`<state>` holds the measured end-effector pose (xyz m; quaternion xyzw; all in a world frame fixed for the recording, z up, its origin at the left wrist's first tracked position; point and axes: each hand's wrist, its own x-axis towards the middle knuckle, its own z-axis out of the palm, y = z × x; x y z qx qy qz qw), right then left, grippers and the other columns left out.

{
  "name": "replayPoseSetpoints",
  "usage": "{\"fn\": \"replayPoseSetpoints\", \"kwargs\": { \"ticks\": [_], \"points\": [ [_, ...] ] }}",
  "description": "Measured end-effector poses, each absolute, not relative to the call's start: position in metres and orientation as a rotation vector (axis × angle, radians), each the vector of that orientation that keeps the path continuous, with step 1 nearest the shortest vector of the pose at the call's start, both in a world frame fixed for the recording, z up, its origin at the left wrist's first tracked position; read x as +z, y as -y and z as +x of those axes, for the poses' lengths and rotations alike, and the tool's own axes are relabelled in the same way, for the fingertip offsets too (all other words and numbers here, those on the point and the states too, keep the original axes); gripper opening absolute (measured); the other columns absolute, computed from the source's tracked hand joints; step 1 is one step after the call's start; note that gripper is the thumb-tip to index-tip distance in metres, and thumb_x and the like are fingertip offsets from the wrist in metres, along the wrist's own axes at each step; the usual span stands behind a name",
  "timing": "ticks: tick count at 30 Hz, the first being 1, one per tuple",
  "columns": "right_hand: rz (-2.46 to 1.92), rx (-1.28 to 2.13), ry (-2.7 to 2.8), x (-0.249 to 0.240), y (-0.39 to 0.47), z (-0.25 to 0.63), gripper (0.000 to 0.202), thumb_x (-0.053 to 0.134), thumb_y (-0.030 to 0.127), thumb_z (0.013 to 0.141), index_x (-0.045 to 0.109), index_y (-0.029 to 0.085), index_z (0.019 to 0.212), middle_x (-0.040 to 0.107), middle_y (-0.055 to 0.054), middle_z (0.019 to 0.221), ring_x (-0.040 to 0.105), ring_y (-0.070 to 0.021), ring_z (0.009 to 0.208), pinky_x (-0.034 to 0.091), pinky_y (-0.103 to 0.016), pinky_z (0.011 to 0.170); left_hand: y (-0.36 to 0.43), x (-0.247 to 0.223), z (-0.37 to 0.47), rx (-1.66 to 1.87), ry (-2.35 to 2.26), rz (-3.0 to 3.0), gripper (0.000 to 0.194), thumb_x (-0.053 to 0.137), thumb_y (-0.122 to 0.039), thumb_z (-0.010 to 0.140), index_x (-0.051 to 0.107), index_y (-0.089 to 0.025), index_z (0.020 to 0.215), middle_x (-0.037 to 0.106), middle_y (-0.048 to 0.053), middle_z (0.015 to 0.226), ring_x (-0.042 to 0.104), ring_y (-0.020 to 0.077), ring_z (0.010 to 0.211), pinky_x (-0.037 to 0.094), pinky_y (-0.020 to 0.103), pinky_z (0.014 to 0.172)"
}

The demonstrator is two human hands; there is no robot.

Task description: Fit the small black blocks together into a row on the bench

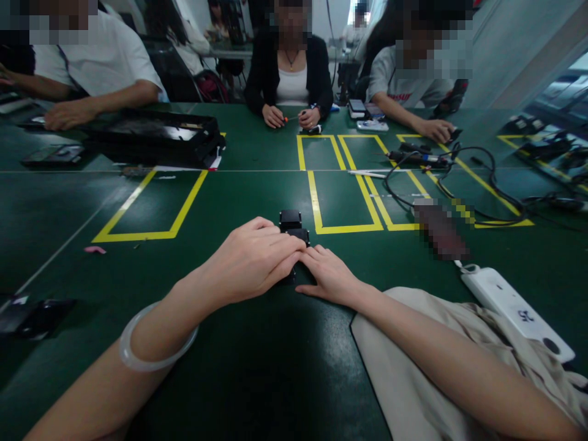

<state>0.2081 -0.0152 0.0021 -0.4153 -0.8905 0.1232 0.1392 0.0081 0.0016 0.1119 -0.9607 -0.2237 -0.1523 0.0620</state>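
Observation:
Several small black box-shaped parts point(291, 218) stand close together in a line on the green table, away from me. My left hand point(257, 257) bends over the nearer ones, its fingers curled down around a black part point(298, 236) and hiding much of it. A white bangle circles that wrist. Beside it, my right hand point(328, 272) rests low at the table, fingertips against the left fingers and thumb stretched out apart. Between the hands, a dark edge of another part shows under the left palm. The exact kind of these parts cannot be made out.
Yellow tape point(348, 230) marks rectangles on the table point(248, 367). A white power bank point(517, 312) and beige cloth point(418, 343) lie at right, with black cables point(493, 174) beyond. A long black tray point(156, 138) sits far left. Three people work opposite.

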Motion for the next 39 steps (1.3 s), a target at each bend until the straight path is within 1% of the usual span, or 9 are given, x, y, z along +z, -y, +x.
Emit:
{"fn": "replayPoseSetpoints", "kwargs": {
  "ticks": [4, 10, 16, 20, 24, 30, 34, 39],
  "points": [
    [-1.202, 0.364, 2.58, 0.0012, 0.0145, 0.2084, 0.061, 0.068, 0.047, 0.076, 0.05, 0.015, 0.125, 0.057, -0.011, 0.122, 0.049, -0.0254, 0.101, 0.044, -0.041, 0.084, -0.0006, 0.1136, 0.0092, -0.47, 0.667, -2.912, 0.028, 0.037, -0.021, 0.095, 0.065, -0.016, 0.1, 0.072, 0.003, 0.089, 0.061, 0.0152, 0.076, 0.043, 0.032, 0.08],
    [-1.192, 0.38, 2.566, 0.001, 0.0142, 0.2088, 0.061, 0.069, 0.046, 0.076, 0.05, 0.016, 0.126, 0.058, -0.011, 0.121, 0.049, -0.0252, 0.102, 0.044, -0.041, 0.085, -0.0015, 0.1131, 0.008, -0.462, 0.681, -2.884, 0.031, 0.034, -0.024, 0.099, 0.064, -0.017, 0.102, 0.072, 0.002, 0.084, 0.06, 0.014, 0.07, 0.042, 0.03, 0.076],
    [-1.203, 0.349, 2.579, 0.0018, 0.0146, 0.2087, 0.061, 0.069, 0.047, 0.076, 0.051, 0.015, 0.124, 0.057, -0.011, 0.123, 0.049, -0.0248, 0.1, 0.044, -0.04, 0.084, -0.0013, 0.1124, 0.0089, -0.473, 0.679, -2.946, 0.027, 0.039, -0.021, 0.095, 0.064, -0.016, 0.103, 0.071, 0.003, 0.092, 0.061, 0.016, 0.078, 0.042, 0.032, 0.082],
    [-1.197, 0.349, 2.574, 0.0022, 0.0151, 0.2089, 0.06, 0.069, 0.046, 0.076, 0.051, 0.015, 0.124, 0.057, -0.01, 0.123, 0.049, -0.0246, 0.1, 0.045, -0.04, 0.084, -0.0011, 0.1126, 0.0082, -0.457, 0.679, -2.952, 0.027, 0.039, -0.021, 0.096, 0.064, -0.017, 0.102, 0.071, 0.002, 0.088, 0.06, 0.0151, 0.074, 0.041, 0.032, 0.08],
    [-1.192, 0.353, 2.569, 0.0029, 0.015, 0.2091, 0.058, 0.069, 0.046, 0.076, 0.052, 0.015, 0.122, 0.058, -0.009, 0.119, 0.049, -0.0244, 0.099, 0.045, -0.04, 0.083, -0.0006, 0.1125, 0.0074, -0.44, 0.689, -2.942, 0.027, 0.038, -0.023, 0.097, 0.064, -0.018, 0.101, 0.07, 0.001, 0.082, 0.058, 0.0142, 0.069, 0.041, 0.031, 0.077],
    [-1.198, 0.329, 2.574, 0.0008, 0.0143, 0.2086, 0.059, 0.069, 0.047, 0.076, 0.052, 0.015, 0.122, 0.058, -0.01, 0.12, 0.049, -0.0246, 0.098, 0.045, -0.04, 0.083, -0.0005, 0.113, 0.0093, -0.449, 0.692, -2.978, 0.026, 0.039, -0.021, 0.095, 0.064, -0.017, 0.101, 0.07, 0.002, 0.091, 0.059, 0.0151, 0.077, 0.04, 0.032, 0.082],
    [-1.192, 0.321, 2.578, -0.0006, 0.0142, 0.2086, 0.06, 0.068, 0.047, 0.076, 0.051, 0.015, 0.123, 0.058, -0.01, 0.121, 0.049, -0.0246, 0.099, 0.045, -0.04, 0.084, -0.0006, 0.1128, 0.0085, -0.451, 0.663, -2.944, 0.027, 0.038, -0.02, 0.095, 0.064, -0.017, 0.102, 0.071, 0.001, 0.088, 0.059, 0.0149, 0.074, 0.04, 0.032, 0.079],
    [-1.189, 0.322, 2.572, 0.0001, 0.0148, 0.209, 0.056, 0.068, 0.047, 0.076, 0.053, 0.015, 0.12, 0.058, -0.009, 0.118, 0.049, -0.0245, 0.098, 0.045, -0.039, 0.083, 0.0001, 0.1122, 0.0073, -0.452, 0.661, -2.905, 0.029, 0.037, -0.025, 0.098, 0.065, -0.018, 0.103, 0.07, 0.0, 0.081, 0.058, 0.0146, 0.068, 0.04, 0.031, 0.076]
  ]
}}
